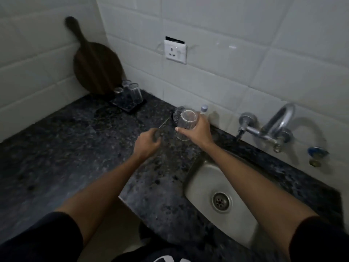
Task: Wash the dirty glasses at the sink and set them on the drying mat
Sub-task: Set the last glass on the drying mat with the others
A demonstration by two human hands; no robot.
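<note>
The right hand is wrapped around a clear drinking glass, holding it tilted above the dark speckled counter, its open mouth turned up and away toward the wall. The left hand hovers just beside it over the stone, fingers loosely curled and holding nothing that I can see. The two hands are close together but not touching.

Back in the corner, a small dark drying mat lies on the counter with three more clear glasses standing on it, clustered at its far end. A round wooden board with a long handle leans against the tiled wall right behind them.

Just past the held glass sits a dark round object, too blurred to name, and the pale cap of a small bottle shows over the right hand's knuckles. The steel sink lies to the right, its drain bare, with a chrome tap on the wall above. A white socket is set in the tiles.
</note>
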